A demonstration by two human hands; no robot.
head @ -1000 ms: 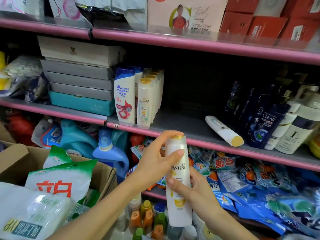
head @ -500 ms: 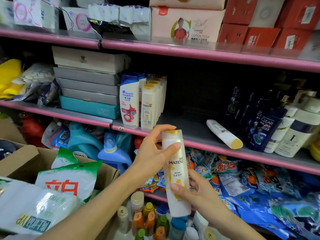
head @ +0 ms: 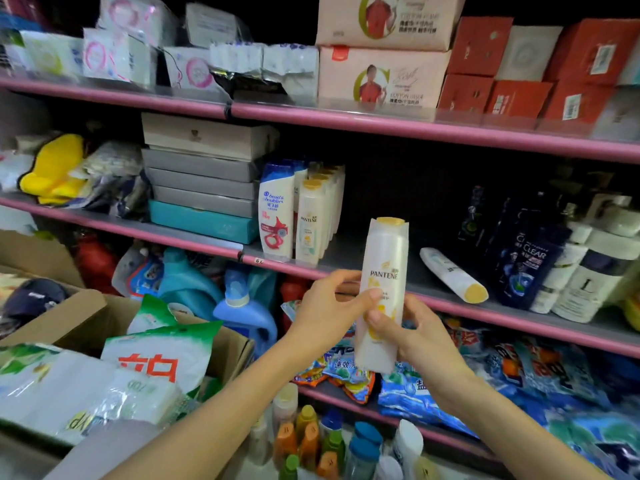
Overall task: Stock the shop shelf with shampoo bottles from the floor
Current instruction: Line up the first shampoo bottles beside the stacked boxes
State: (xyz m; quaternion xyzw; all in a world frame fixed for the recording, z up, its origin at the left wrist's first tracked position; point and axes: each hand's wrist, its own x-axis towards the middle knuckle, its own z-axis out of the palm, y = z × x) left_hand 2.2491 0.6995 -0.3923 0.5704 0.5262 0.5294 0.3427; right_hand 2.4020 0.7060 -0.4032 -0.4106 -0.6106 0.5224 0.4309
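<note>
Two hands, left (head: 329, 308), right (head: 415, 336), gripping upright shampoo bottle (head: 382, 271) between them

middle shelf (head: 363, 252): grey, pink-edged | left: yellow item (head: 52, 168), stacked boxes (head: 201, 178) | centre: Head & Shoulders bottle (head: 276, 211) and Pantene row (head: 313, 216) stood upright | right: one bottle (head: 452, 275) laid on its side, dark Clear bottles (head: 530, 261), white bottles (head: 592, 282)

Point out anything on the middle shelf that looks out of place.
One white Pantene bottle lies on its side on the middle shelf, cap toward the front edge, while the row of Pantene bottles to its left stands upright.
</note>
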